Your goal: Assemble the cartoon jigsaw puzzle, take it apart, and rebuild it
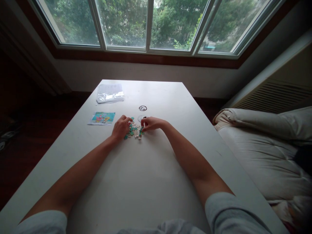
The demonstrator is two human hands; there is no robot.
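The bare white table (136, 175) stretches on the near side of the fingers, with a pale cushioned seat (255, 156) well off to their right. Between the two sets of fingertips lies a loose heap of small jigsaw pieces (133, 130), some teal and green, others pale. The left hand (120, 127) has its fingers bent over the heap's left edge; the right hand (151, 123) curls its fingers down at the right edge. Whether either set is closed on a piece, I cannot tell. Just left of the left fingers lies a colorful picture sheet (103, 118). Just beyond the right fingers is a faint round outline (140, 118), then a dark-rimmed circle (142, 108). Farther past the left fingers rests a shiny clear packet (110, 93); beyond everything, a window (148, 26) shows green trees.
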